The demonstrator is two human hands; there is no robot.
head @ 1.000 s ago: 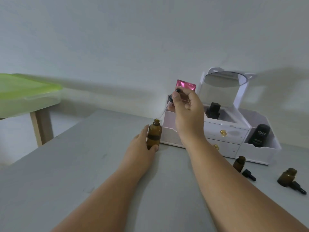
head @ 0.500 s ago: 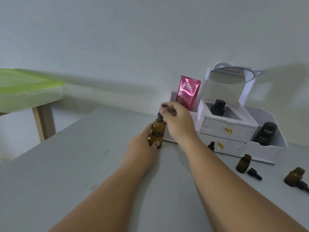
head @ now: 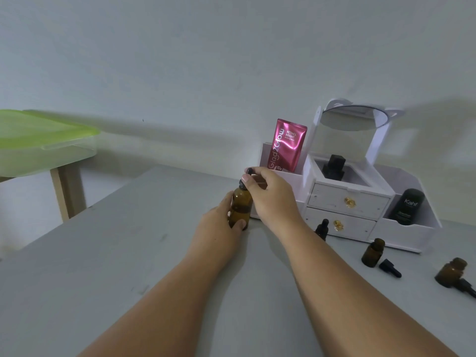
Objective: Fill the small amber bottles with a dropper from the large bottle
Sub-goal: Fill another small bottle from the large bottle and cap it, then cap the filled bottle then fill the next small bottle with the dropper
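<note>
— Where are the hands?

— Both are at the centre of a grey table [head: 103,266]. The left hand [head: 219,228] is wrapped around the body of the large amber bottle [head: 240,208], which stands upright. The right hand [head: 273,197] comes in from about two o'clock of the bottle, its fingertips [head: 253,172] pinched together on the black dropper [head: 246,177] sitting at the bottle's neck.

— And the small bottles?

— Three, all at about four o'clock from the big one. A capped small bottle [head: 322,229] stands just in front of the white organizer [head: 347,202]. An open small bottle [head: 373,253] stands farther right with a loose black dropper cap [head: 389,267] lying beside it. A third small bottle [head: 451,272] is near the right edge, touching another dropper cap [head: 467,288].

— Anything in the organizer?

— A pink sachet [head: 287,145], a black bottle [head: 406,206], and a mirror [head: 354,117] on top.
</note>
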